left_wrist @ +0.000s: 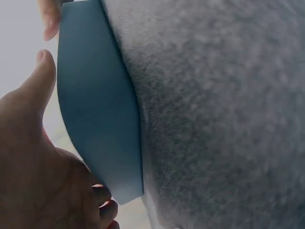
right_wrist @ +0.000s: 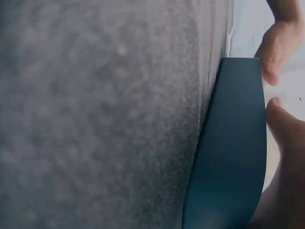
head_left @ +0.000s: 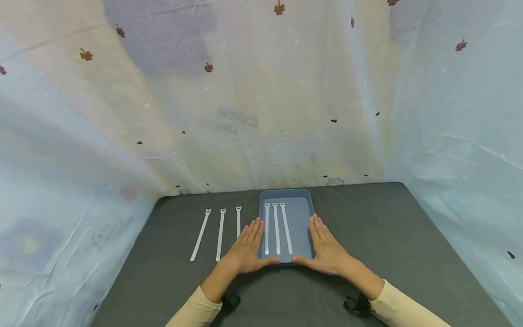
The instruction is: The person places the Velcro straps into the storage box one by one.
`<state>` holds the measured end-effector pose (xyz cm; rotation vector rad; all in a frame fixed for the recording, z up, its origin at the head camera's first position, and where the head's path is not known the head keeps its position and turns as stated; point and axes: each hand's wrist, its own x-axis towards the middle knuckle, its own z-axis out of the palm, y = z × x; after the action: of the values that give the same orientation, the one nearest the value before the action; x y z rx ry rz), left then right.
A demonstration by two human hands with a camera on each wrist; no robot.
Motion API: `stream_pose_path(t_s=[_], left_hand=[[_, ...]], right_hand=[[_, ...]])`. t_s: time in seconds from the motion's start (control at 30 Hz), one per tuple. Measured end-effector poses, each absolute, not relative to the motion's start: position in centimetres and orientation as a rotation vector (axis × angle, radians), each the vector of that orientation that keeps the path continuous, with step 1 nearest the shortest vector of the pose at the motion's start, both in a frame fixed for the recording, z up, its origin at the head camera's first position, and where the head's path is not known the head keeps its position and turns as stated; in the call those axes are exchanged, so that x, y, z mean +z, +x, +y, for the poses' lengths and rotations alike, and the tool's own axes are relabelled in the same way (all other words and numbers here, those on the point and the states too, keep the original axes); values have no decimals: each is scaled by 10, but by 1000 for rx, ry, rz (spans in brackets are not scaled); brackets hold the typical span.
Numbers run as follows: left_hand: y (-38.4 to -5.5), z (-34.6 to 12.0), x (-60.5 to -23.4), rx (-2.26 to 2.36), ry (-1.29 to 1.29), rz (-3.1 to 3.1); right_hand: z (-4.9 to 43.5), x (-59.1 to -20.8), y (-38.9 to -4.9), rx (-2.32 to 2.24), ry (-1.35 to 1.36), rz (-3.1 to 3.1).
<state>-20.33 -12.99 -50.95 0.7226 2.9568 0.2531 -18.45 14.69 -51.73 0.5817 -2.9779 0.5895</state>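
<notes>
A shallow blue-grey tray (head_left: pixel 301 227) lies on the dark cloth, its long sides pointing away from me. My left hand (head_left: pixel 246 251) rests along its left side, fingers straight and thumb on the near rim. Mirroring it, my right hand (head_left: pixel 327 253) lies against the right side with straight fingers, its thumb also at the near rim. Three white cable ties (head_left: pixel 276 229) with slotted heads lie lengthwise inside. Both wrist views show the tray's outer wall (left_wrist: pixel 97 95) (right_wrist: pixel 228 152) close to the thumbs.
Left of the tray, three more white cable ties (head_left: pixel 221 235) lie spaced apart on the grey cloth (head_left: pixel 388 236); the left hand partly covers the nearest one. A patterned curtain (head_left: pixel 286 150) encloses the table at the back and both sides.
</notes>
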Motion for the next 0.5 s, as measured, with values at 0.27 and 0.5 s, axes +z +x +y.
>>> stream_pose_path(t_s=[0.27, 0.5], left_hand=[[-211, -152, -508, 458, 804, 2902], [-220, -178, -505, 595, 684, 2965]], right_hand=[[146, -515, -183, 602, 596, -2986], [146, -517, -185, 608, 575, -2987]])
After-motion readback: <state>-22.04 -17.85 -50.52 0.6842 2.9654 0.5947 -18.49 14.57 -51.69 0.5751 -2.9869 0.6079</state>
